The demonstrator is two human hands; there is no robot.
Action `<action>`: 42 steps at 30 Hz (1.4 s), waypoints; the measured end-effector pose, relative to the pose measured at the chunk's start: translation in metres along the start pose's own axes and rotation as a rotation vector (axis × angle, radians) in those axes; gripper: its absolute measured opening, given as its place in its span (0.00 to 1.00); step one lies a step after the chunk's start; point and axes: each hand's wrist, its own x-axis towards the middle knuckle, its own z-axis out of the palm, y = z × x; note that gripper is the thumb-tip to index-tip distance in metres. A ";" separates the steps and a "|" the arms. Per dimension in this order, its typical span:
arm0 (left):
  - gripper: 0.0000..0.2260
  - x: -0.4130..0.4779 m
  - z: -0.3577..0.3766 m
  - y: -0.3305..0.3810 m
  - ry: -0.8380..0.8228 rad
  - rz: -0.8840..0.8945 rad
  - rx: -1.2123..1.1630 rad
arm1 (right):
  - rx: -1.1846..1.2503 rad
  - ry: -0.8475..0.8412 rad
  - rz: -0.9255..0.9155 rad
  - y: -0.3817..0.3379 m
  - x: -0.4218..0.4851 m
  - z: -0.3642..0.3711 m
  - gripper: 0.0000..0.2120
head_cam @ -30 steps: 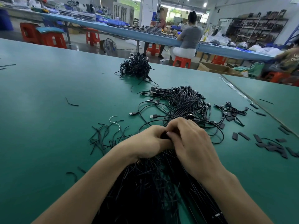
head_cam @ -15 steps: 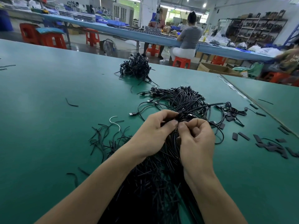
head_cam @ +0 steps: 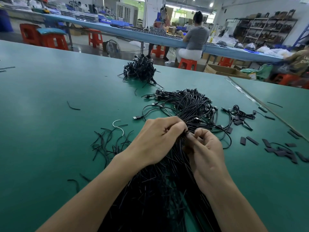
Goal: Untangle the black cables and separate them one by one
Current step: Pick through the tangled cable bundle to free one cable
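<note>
A thick bundle of black cables (head_cam: 160,186) runs from the bottom of the view up the green table (head_cam: 50,131) to a fanned heap of USB-ended cables (head_cam: 189,106). My left hand (head_cam: 157,139) grips the bundle's tied neck from the left, fingers curled over it. My right hand (head_cam: 204,148) pinches the black tie at that neck between thumb and fingertips. The two hands almost touch. The underside of the bundle is hidden by my forearms.
A second heap of black cables (head_cam: 140,69) lies farther back. Cut black ties (head_cam: 107,144) and a white tie (head_cam: 118,126) are scattered on the left. Flat black sleeves (head_cam: 280,151) and a small cable coil (head_cam: 240,114) lie on the right. People sit at a blue bench behind.
Both hands have lifted away from the near part of the bundle to its neck. The right hand turned over and now pinches the tie; a cable that stuck out to the right has dropped.
</note>
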 end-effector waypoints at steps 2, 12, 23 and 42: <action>0.12 0.000 0.002 -0.002 0.016 0.007 -0.006 | -0.045 0.001 -0.010 0.002 -0.001 -0.002 0.13; 0.19 0.004 -0.004 -0.014 -0.032 0.021 -0.196 | 0.047 -0.050 0.054 0.000 0.000 -0.008 0.13; 0.06 -0.001 0.003 -0.020 0.093 0.330 0.054 | 0.062 -0.036 0.016 -0.005 0.009 -0.007 0.15; 0.06 0.001 0.002 -0.017 -0.050 -0.135 -0.389 | -0.308 -0.170 -0.295 -0.008 0.004 -0.010 0.16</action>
